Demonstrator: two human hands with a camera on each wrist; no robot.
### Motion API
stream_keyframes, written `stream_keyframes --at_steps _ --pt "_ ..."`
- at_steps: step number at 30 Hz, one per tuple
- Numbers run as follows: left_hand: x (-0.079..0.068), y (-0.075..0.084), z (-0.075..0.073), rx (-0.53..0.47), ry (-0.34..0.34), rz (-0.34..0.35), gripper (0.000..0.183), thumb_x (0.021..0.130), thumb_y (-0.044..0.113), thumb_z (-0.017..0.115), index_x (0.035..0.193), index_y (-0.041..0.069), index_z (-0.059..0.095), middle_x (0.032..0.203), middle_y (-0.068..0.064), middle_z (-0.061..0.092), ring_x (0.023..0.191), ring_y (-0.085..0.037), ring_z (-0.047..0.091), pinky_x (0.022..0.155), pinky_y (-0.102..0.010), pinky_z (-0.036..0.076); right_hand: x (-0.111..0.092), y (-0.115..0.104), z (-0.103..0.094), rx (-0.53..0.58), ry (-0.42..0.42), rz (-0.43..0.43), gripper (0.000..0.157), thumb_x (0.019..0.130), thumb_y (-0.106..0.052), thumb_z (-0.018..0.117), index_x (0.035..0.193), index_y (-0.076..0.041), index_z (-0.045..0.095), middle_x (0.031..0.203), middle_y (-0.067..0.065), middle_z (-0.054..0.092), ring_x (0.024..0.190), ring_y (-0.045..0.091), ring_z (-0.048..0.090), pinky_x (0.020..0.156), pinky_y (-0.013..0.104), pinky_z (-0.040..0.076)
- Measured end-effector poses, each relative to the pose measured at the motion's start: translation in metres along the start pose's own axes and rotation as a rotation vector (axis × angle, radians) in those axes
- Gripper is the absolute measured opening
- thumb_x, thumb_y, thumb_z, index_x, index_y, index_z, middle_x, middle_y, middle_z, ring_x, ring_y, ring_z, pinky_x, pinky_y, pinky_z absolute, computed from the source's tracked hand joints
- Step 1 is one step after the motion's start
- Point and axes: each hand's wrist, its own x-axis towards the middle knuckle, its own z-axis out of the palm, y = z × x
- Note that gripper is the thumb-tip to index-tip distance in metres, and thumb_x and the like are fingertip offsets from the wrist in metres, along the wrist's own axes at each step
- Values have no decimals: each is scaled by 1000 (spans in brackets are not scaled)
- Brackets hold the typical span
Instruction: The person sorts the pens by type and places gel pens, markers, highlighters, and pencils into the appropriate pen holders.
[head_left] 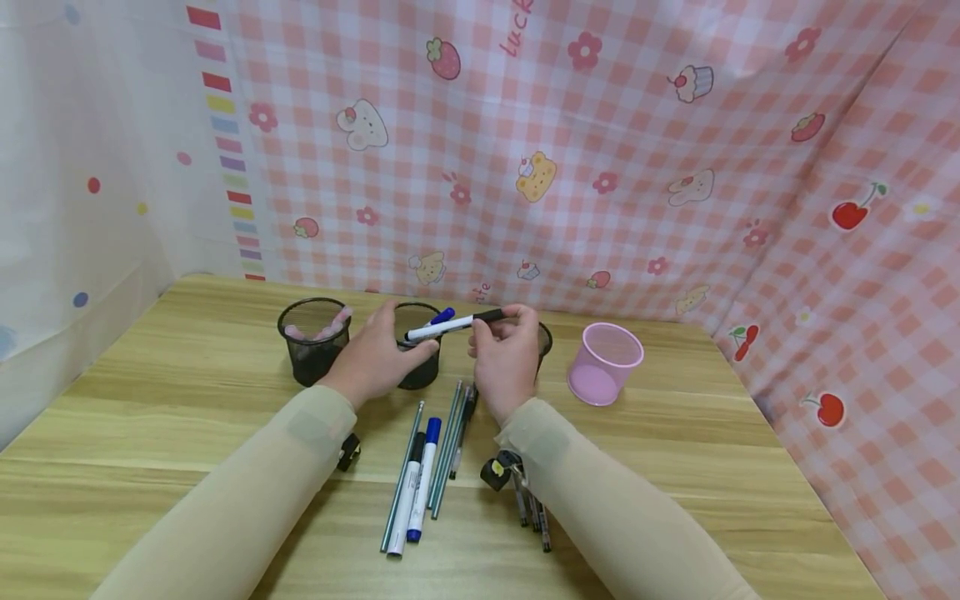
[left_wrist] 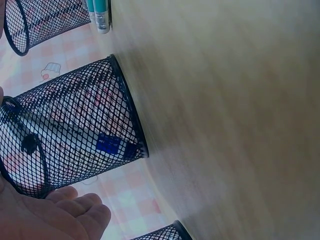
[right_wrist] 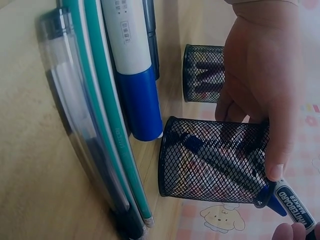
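Observation:
My right hand [head_left: 506,362] pinches a white whiteboard marker [head_left: 446,328] by its black-capped end. The marker is tilted, its other end over the rim of the middle black mesh pen cup [head_left: 422,372]. Around that cup my left hand [head_left: 371,358] spreads, thumb on one side at the rim and fingers along the other, as the right wrist view shows with the thumb [right_wrist: 278,160]. Inside stands a blue-capped marker [head_left: 444,316], leaning; its blue lower end [left_wrist: 108,143] shows through the mesh in the left wrist view.
A black mesh cup [head_left: 318,367] with pink fuzzy things stands left; another [head_left: 546,340] is partly behind my right hand. A pink cup [head_left: 600,379] stands farther right. Nearer lie a blue-capped marker [head_left: 423,483], a black-capped marker [head_left: 405,508], green pencils [head_left: 447,454] and several pens [head_left: 536,512].

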Motion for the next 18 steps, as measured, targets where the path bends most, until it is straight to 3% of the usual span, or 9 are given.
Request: stream_keyframes --at_steps 7,18 --pt "0 -1 0 -8 1 0 110 94 75 58 170 9 11 173 -21 23 149 -46 43 116 -66 41 -2 1 2 -12 -16 8 32 102 -9 68 126 -8 47 106 26 74 71 16 70 74 39 65" --pt "2 -2 1 3 0 -3 111 94 76 56 170 11 10 174 -20 22 149 -46 43 117 -65 40 -4 1 3 0 -43 46 28 105 -10 65 126 -7 48 111 16 76 80 20 71 75 35 64"
